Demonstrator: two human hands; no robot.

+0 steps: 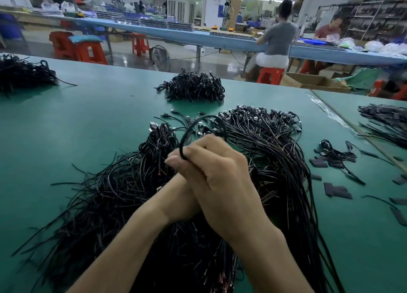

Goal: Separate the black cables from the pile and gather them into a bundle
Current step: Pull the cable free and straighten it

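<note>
Thin black cables lie in one big loose pile point(114, 204) on the green desk point(66, 127), fanning out from right under the person's forearms. Far over on the left edge sits a separate heap of black cables point(19, 74), well apart from the big pile.

Coming across to the middle, the left hand point(176, 198) rests low over the pile, mostly covered by the other hand, so I cannot tell whether it is clenched or slack. The right hand point(211, 171) lies on top of it, back upward, with its fingers curled round a single black cable loop point(186, 133). That loop arches up from the left side of the right hand and curves back down behind its knuckles, above the plug ends of the pile.

Behind the hands, toward the far edge of the desk, stands a tangled mound of black cables point(193, 87).

To the right of the pile lies one small coil of black cable point(332, 151), with flat black rectangular pieces point(337, 191) scattered near it; I count roughly ten, though some are cut off at the edge. Furthest right, a fourth mass of black cables point(383, 120) lies beyond the seam in the desk.
</note>
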